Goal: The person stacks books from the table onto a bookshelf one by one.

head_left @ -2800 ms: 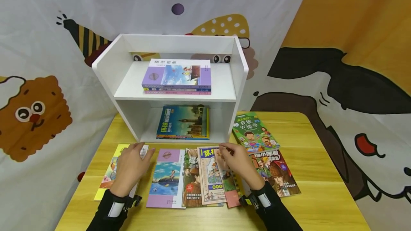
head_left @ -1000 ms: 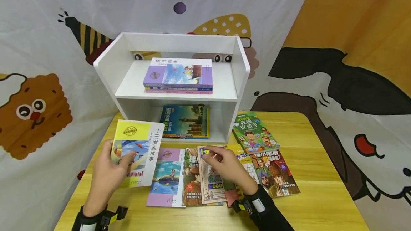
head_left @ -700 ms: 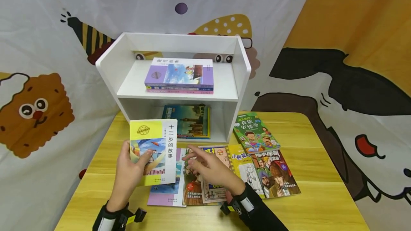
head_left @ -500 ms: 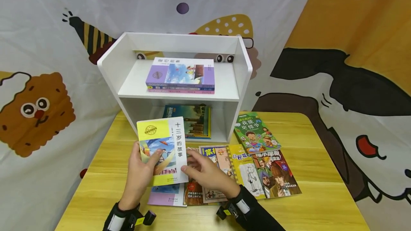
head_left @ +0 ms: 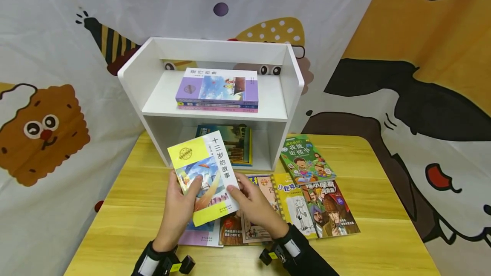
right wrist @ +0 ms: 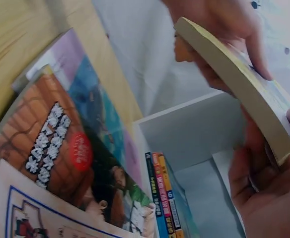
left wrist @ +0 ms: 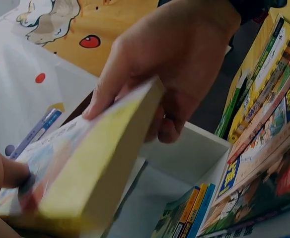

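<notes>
A yellow-and-white paperback book [head_left: 205, 169] is held up, tilted, in front of the shelf's lower compartment. My left hand [head_left: 178, 208] grips its left side, thumb lying on the cover. At the book's right edge, my right hand [head_left: 258, 208] pinches it with the thumb on the front. The left wrist view shows the book [left wrist: 85, 168] between both hands, slightly blurred; the right wrist view shows the book's page edge [right wrist: 234, 74]. Below the hands lies a purple-bordered book [head_left: 201, 238], partly hidden. Beside it are a brown-covered book [head_left: 231, 230] and a cream comic [head_left: 255, 231].
A white two-tier shelf [head_left: 153, 84] stands at the back. A purple-topped book stack [head_left: 216, 86] sits on its upper level; teal-topped books [head_left: 241, 144] lie below. On the wooden table [head_left: 383, 208] are a yellow spiral-bound book [head_left: 301, 216], a green book [head_left: 307, 161] and a detective book [head_left: 331, 212].
My left hand picked up the yellow-and-white book from the table's left and carried it rightward. My right hand moved left and took its right edge. The book has since tilted.
</notes>
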{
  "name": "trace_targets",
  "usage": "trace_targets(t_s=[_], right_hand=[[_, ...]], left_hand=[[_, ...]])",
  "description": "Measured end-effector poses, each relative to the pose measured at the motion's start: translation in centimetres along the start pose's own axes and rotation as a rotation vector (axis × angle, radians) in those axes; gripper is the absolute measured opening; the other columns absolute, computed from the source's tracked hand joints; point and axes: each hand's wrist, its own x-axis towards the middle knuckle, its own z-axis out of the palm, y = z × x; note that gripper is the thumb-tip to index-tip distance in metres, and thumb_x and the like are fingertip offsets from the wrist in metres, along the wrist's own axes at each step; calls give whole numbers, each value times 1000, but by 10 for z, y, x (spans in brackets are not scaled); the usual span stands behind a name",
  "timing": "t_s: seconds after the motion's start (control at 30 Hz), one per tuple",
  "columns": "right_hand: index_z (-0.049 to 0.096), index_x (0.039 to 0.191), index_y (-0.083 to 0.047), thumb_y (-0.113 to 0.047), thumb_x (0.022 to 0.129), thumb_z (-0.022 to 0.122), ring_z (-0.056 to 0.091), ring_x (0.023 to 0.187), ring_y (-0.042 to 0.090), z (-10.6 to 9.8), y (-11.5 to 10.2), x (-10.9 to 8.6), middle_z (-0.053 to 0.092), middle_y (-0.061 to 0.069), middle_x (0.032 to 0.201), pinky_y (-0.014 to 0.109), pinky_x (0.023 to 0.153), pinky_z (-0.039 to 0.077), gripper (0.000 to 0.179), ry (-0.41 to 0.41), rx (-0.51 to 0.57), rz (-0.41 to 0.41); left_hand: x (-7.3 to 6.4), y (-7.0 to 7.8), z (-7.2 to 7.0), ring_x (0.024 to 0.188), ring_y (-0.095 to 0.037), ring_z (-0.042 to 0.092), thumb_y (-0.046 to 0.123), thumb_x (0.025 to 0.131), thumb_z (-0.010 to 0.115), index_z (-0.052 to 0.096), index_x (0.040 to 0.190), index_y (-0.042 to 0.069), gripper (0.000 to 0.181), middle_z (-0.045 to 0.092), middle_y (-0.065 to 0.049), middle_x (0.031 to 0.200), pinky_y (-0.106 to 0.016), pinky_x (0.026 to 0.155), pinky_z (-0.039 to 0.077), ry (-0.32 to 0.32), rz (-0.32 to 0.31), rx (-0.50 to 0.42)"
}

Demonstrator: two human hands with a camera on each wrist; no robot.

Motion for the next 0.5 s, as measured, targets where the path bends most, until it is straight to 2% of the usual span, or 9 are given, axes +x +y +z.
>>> trace_targets(t_s=[0.13, 0.2, 0.3, 0.37, 0.47, 0.5], right_hand=[[40, 147, -21, -19, 106, 42, 69, 85, 33, -13, -1, 1, 66, 14, 108, 46, 67, 56, 42, 9, 58, -19], [39, 148, -18, -16, 106, 41, 68, 84, 34, -23, -3, 0, 65, 16, 107, 47, 67, 56, 43, 5, 49, -37], [39, 148, -11, -10, 105, 40, 68, 80, 33, -39, -11, -3, 64, 19, 105, 47, 64, 56, 42, -18, 10, -66], [39, 148, -8, -9, 105, 40, 68, 80, 30, -50, -16, -5, 64, 20, 105, 44, 64, 57, 42, -36, -8, -66], [40, 146, -3, -9, 105, 40, 68, 77, 28, -62, -23, -7, 64, 20, 103, 42, 63, 57, 42, -40, -46, -60], [41, 145, -2, -9, 105, 41, 68, 76, 28, -65, -25, -7, 64, 20, 101, 42, 62, 57, 41, -42, -62, -54]], left_hand=[[9, -10, -10, 107, -31, 61, 27, 98, 58, 33, 144, 21, 53, 55, -13, 126, -41, 79, 55, -62, 95, -27], [16, -9, -17, 103, -33, 62, 22, 100, 55, 35, 144, 17, 49, 55, -16, 125, -40, 77, 55, -83, 159, -11], [26, 1, -30, 88, -36, 65, 15, 102, 51, 35, 145, 15, 46, 59, -20, 112, -40, 72, 56, -128, 236, 25], [32, 10, -37, 79, -38, 65, 8, 102, 47, 32, 148, 15, 49, 60, -23, 107, -43, 69, 56, -185, 275, 45], [37, 24, -41, 75, -37, 64, 3, 102, 45, 30, 151, 15, 53, 63, -23, 107, -41, 66, 56, -278, 298, 97], [38, 27, -40, 78, -35, 65, 3, 102, 46, 30, 151, 15, 53, 63, -22, 112, -39, 65, 56, -307, 298, 131]])
